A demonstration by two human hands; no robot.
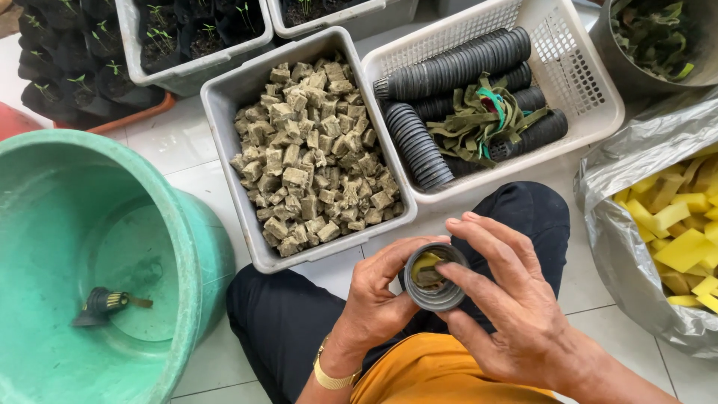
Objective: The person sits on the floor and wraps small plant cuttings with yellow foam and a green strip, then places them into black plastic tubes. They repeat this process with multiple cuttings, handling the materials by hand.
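Above the lap, a small black pot (436,278) is gripped by the left hand (378,299), while a yellow strip (424,262) inside is pressed by the right hand's (516,314) fingers (458,274)

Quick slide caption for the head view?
Both hands, left hand and right hand, hold a small black pot above the lap.

Soft, even daylight, faint shadows, sharp focus, mild glare on the plastic bag (636,179).

Hemmed in on three sides

Green plastic tub (191,247) blocks left, grey tray of brown cubes (224,97) dead ahead, silver bag of yellow sponge strips (621,224) right; bare tile strip (179,142) upper left.
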